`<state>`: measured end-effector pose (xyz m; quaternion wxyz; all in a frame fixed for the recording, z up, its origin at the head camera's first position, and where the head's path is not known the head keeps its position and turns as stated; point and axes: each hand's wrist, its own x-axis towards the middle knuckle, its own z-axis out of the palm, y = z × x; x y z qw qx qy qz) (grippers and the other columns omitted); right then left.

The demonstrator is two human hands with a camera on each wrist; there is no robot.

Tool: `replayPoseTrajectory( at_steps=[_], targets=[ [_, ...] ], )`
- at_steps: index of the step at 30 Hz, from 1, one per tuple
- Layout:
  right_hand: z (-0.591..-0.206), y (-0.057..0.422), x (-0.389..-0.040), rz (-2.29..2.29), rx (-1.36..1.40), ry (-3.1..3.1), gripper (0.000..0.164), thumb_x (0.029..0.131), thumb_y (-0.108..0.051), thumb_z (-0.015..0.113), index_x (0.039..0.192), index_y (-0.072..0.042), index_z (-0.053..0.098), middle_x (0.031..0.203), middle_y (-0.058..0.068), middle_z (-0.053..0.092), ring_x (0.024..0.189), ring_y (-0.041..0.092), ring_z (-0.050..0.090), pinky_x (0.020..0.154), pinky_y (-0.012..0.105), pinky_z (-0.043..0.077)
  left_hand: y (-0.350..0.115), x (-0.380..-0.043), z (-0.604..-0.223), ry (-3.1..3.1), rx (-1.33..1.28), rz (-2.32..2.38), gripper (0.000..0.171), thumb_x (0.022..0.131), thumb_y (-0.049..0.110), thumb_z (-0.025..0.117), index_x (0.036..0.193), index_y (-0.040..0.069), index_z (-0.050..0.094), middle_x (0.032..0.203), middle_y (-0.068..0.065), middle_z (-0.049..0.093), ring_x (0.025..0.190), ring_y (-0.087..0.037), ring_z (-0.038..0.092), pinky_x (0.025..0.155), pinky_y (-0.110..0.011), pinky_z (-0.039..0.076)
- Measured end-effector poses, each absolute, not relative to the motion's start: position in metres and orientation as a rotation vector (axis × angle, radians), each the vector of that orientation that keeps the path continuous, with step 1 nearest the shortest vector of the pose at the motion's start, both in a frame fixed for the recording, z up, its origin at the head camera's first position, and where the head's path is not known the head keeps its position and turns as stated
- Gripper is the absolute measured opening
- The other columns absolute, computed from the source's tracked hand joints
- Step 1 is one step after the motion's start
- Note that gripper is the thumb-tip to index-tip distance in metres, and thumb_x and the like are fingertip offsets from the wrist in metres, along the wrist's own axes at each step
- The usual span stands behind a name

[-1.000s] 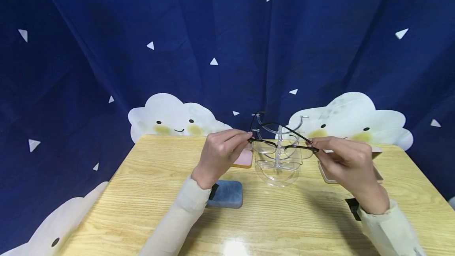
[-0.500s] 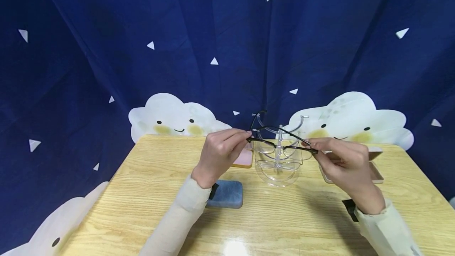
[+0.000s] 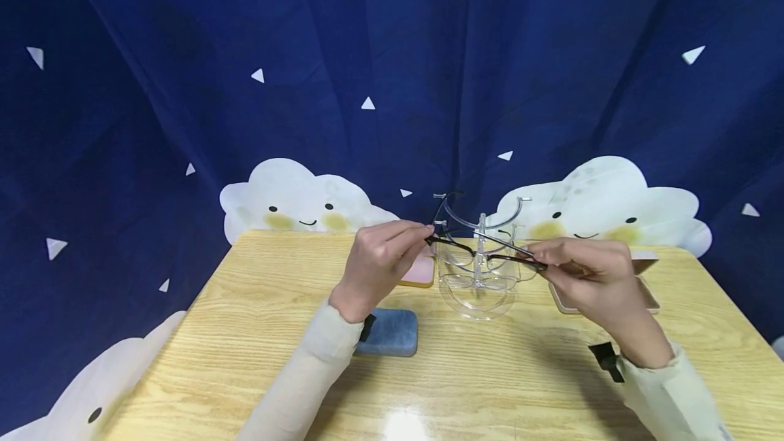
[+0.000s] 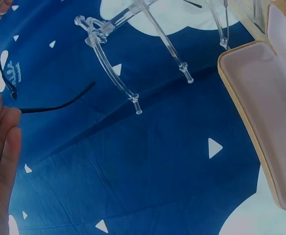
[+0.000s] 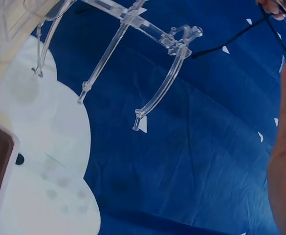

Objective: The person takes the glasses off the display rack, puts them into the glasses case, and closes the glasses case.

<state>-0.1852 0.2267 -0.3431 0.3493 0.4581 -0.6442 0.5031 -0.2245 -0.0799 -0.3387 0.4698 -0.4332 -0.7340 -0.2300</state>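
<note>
Both hands hold a pair of black half-rim glasses point(image 3: 450, 243) in front of a clear plastic glasses stand point(image 3: 482, 224). My left hand point(image 3: 381, 258) pinches the left end of the frame near its hinge. My right hand point(image 3: 597, 276) pinches the right end, and one temple slants from it back toward the left. In the left wrist view a dark temple point(image 4: 59, 106) extends past the left fingertips. Two crossing temples point(image 5: 235, 38) show in the right wrist view. A second, thin-rimmed pair of glasses point(image 3: 478, 283) sits on a lower tier of the stand.
A blue glasses case point(image 3: 393, 333) lies on the wooden table point(image 3: 478, 380) by the left wrist. Behind it is an open case with pink lining point(image 3: 421, 271). Another open case point(image 3: 648, 298) stands beyond the right hand. A blue curtain point(image 3: 392, 53) hangs behind the table.
The right end of the glasses dips slightly and its temple swings lower and inward, as the right hand's fingers shift. The left hand stays almost in place.
</note>
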Motion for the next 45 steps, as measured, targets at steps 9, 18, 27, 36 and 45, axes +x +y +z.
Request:
replayPoseTrajectory(
  at_steps=[9,18,27,36,45],
  targets=[
    [-0.3399,0.2296,-0.1861,1.533,1.305,-1.636,0.037,0.060,0.039,0.048,0.074,0.011,0.070,0.104,0.004,0.081,0.099,0.011,0.079,0.076,0.013,0.061,-0.0786,-0.2234,-0.3395,-1.774,-1.070,-0.540,0.017,0.084,0.000,0.083,0.100,0.007,0.083,0.092,-0.003,0.082,0.080,-0.013,0.078,0.076,-0.023,0.063],
    [-0.3371,0.2299,-0.1873,1.633,1.371,-1.593,0.038,0.060,0.040,0.047,0.074,0.011,0.068,0.103,0.007,0.082,0.096,0.014,0.080,0.074,0.014,0.061,-0.0790,-0.2256,-0.3390,-1.756,-1.092,-0.545,0.016,0.087,0.000,0.080,0.100,0.007,0.083,0.093,-0.003,0.082,0.084,-0.014,0.079,0.078,-0.024,0.064],
    [-0.3367,0.2268,-0.1876,1.579,1.317,-1.591,0.043,0.060,0.039,0.050,0.078,0.009,0.075,0.102,0.005,0.082,0.097,0.012,0.080,0.078,0.014,0.061,-0.0831,-0.2244,-0.3376,-1.727,-1.104,-0.627,0.016,0.085,-0.003,0.081,0.099,0.005,0.082,0.094,-0.005,0.082,0.084,-0.016,0.079,0.078,-0.025,0.064],
    [-0.3371,0.2265,-0.1856,1.516,1.366,-1.570,0.012,0.090,0.003,0.077,0.088,0.015,0.077,0.109,0.009,0.081,0.105,0.014,0.078,0.092,0.019,0.060,-0.0866,-0.2289,-0.3407,-1.711,-1.142,-0.742,0.014,0.084,-0.006,0.081,0.096,0.002,0.081,0.091,-0.009,0.081,0.081,-0.018,0.079,0.075,-0.024,0.063],
    [-0.3351,0.2287,-0.1874,1.464,1.295,-1.530,0.008,0.089,0.012,0.073,0.086,0.020,0.074,0.106,0.009,0.081,0.105,0.014,0.078,0.093,0.018,0.060,-0.0815,-0.2282,-0.3394,-1.701,-1.173,-0.816,0.015,0.083,-0.007,0.080,0.096,0.001,0.080,0.089,-0.009,0.081,0.080,-0.018,0.078,0.075,-0.023,0.063]
  ],
)
